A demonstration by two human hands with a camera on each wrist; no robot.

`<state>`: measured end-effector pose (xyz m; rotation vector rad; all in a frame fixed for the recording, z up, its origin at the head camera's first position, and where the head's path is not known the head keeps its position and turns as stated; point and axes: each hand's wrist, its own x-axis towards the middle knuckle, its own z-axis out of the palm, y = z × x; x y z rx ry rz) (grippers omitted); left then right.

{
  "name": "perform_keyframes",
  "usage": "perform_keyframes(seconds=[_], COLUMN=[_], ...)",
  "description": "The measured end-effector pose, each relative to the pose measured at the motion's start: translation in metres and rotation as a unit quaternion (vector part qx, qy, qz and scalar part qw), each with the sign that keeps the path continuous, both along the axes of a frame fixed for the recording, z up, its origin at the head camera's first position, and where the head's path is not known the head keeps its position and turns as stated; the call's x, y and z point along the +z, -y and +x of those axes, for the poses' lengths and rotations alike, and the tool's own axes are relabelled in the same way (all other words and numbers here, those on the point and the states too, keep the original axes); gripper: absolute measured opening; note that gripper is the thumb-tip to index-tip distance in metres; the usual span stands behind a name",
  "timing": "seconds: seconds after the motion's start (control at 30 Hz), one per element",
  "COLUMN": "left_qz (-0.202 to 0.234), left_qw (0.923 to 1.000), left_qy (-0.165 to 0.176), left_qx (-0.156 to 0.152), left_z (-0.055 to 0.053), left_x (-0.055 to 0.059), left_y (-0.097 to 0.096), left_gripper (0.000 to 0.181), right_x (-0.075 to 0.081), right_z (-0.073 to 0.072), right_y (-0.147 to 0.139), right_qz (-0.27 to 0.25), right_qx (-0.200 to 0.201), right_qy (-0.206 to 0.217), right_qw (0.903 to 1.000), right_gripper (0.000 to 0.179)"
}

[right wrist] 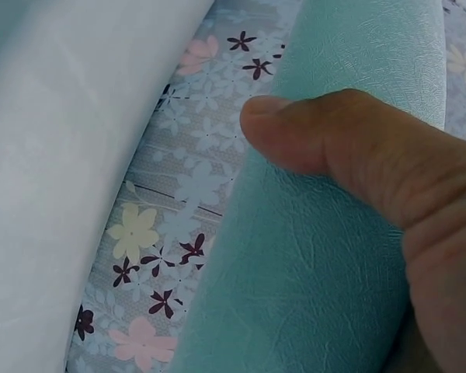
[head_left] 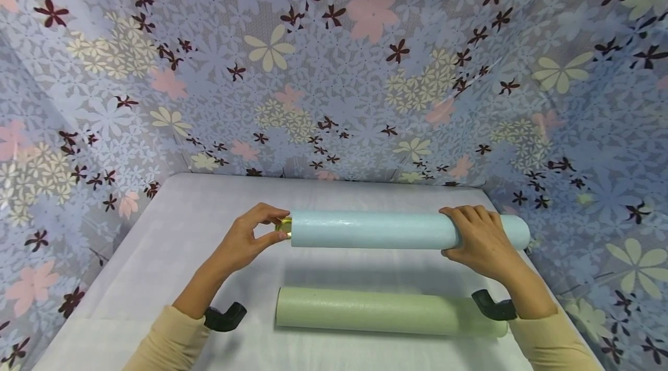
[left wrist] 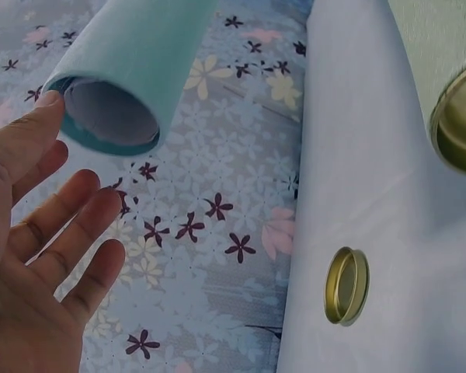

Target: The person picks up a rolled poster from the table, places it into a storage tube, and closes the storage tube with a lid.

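In the head view my left hand point(head_left: 250, 233) pinches a gold metal cap point(head_left: 284, 227) at the left end of a light-blue cardboard tube point(head_left: 365, 230). My right hand point(head_left: 477, 237) grips that tube near its right end, holding it level above the table. The left wrist view differs: the left hand point(left wrist: 54, 241) has its fingers spread, the thumb at the rim of the blue tube point(left wrist: 132, 62). That tube end is uncovered, with rolled white paper inside, and a gold cap point(left wrist: 346, 286) rests on the white cloth. The right thumb point(right wrist: 311, 132) lies across the tube in the right wrist view.
A pale green tube point(head_left: 386, 313) lies on the white-covered table point(head_left: 209, 200), nearer me and parallel to the blue one. A gold surface point(left wrist: 462, 124) shows inside its left end. Flowered fabric point(head_left: 334, 69) hangs behind the table and at both sides.
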<state>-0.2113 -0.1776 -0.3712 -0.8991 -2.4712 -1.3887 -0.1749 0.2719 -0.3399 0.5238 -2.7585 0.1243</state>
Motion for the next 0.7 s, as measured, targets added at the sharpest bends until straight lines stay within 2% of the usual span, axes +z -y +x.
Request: perform_keyframes(seconds=[0.33,0.53,0.7], left_qz=[-0.026,-0.047,-0.072], left_qw=[0.9992,0.9981,0.9944], left_qy=[0.005,0.023,0.057], left_qx=[0.03,0.034,0.052], left_z=[-0.011,-0.024,-0.036], left_x=[-0.004,-0.02,-0.033], left_y=[0.002,0.001,-0.003], left_gripper=[0.036,0.039,0.043], right_x=[-0.002,-0.004,-0.005], right_z=[0.004,0.004,0.005], right_y=[-0.007,-0.009,-0.011], right_qz=[-0.003,-0.006,-0.008], right_qx=[-0.001,0.0,0.001], right_qy=[0.001,-0.001,-0.004], right_qw=[1.0,1.0,1.0], right_gripper=[0.079,0.079,0.079])
